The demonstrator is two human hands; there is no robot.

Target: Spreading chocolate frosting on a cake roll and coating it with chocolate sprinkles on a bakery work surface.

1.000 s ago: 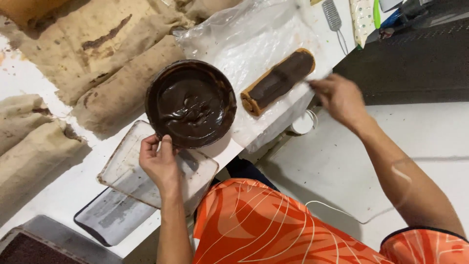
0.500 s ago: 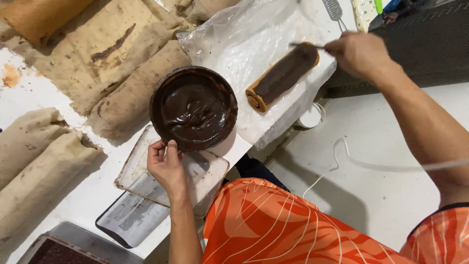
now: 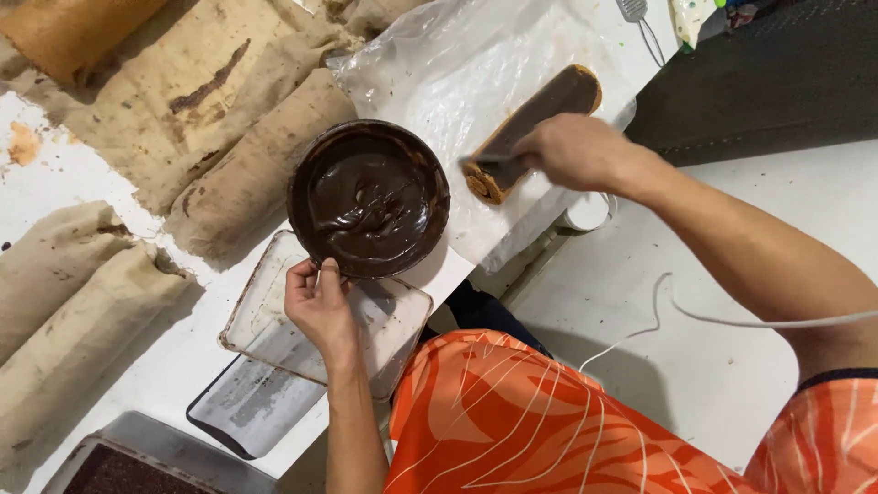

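A: Start with the largest items. What covers the white table [image 3: 101, 366]?

B: Several cloth-wrapped rolls [image 3: 261, 165] fill the left and far side. To their right lies a clear plastic sheet [image 3: 457, 73], spread under the chocolate-coated roll cake [image 3: 544, 105], presumably to catch drips.

A: And near the person?

B: A round bowl of dark chocolate [image 3: 369, 198] sits in the middle, between the wrapped rolls and the sheet. It overlaps the far edge of a shallow clear tray [image 3: 274, 320], with a flat dark tray [image 3: 242, 407] below that.

A: Hand positions?

B: The left hand [image 3: 318, 306] rests at the bowl's near rim, fingers curled together and the thumb up against the rim, bracing the bowl against sliding. The right hand [image 3: 574, 151] is over the near end of the roll cake, fingers closed. It probably grips a spreading tool, but the hand hides it, so I cannot confirm.

A: Roll cake status?

B: Lying diagonally on the sheet, top coated dark, the spiral end bare.
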